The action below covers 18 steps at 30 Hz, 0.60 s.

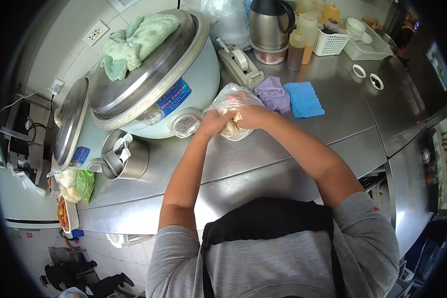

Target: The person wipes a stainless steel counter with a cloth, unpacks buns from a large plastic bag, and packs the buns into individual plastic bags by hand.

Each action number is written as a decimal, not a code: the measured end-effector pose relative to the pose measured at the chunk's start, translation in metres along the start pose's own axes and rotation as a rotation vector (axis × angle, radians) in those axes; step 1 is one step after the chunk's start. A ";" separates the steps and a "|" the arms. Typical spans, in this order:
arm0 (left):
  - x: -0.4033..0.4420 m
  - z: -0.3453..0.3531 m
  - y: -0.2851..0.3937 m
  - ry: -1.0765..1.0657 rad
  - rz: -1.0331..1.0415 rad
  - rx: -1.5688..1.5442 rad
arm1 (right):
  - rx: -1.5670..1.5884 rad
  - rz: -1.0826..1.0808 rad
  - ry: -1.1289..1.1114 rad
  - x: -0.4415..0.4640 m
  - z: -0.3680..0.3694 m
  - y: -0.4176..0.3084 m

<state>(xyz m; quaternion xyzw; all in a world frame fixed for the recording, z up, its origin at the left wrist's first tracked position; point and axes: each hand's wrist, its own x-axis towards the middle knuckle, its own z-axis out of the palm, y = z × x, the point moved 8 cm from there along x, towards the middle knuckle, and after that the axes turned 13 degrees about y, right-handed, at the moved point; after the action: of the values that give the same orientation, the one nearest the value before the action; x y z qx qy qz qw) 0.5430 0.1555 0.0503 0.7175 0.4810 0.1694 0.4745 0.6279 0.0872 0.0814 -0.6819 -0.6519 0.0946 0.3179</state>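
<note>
Both hands are at a clear plastic bag (232,133) over the steel counter (233,174). My left hand (214,123) grips the bag's left side, its fingers closed on the plastic. From the right, my right hand (252,116) is partly inside or behind the plastic, with its fingers bent round the bag. Something pale and tan shows between the hands; I cannot make out what it is. Just behind the bag stands a tape dispenser (241,69), and a purple cloth (271,93) lies right beside my right hand.
Two large rice cookers (198,64) stand at the left, one topped with a green towel (139,44). A metal pot (136,159) holds utensils. Blue cloth (304,99), sauce bottles (296,49), a steel jug (268,25) and white baskets (329,43) are at the back. Another person (69,273) is at lower left.
</note>
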 end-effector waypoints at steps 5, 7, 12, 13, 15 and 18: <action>0.007 0.000 -0.001 0.037 0.202 0.209 | -0.086 0.077 -0.177 -0.003 0.012 0.014; 0.017 0.001 -0.018 0.061 0.206 0.164 | -0.027 0.015 -0.062 -0.002 -0.009 0.003; 0.005 0.002 -0.018 -0.060 0.104 -0.038 | -0.028 0.074 -0.267 0.008 0.009 0.023; 0.003 0.002 -0.015 -0.076 0.106 -0.083 | -0.007 0.076 -0.272 0.010 0.007 0.021; 0.000 0.001 -0.014 -0.090 0.107 -0.129 | 0.006 0.116 -0.345 0.013 0.012 0.025; -0.004 0.001 -0.010 -0.093 0.124 -0.203 | 0.114 0.008 -0.193 0.016 0.007 0.023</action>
<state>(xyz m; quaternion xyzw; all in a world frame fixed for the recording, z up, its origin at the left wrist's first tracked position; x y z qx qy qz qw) 0.5365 0.1525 0.0425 0.7013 0.3935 0.2129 0.5550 0.6448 0.1058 0.0676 -0.6530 -0.6703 0.1980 0.2917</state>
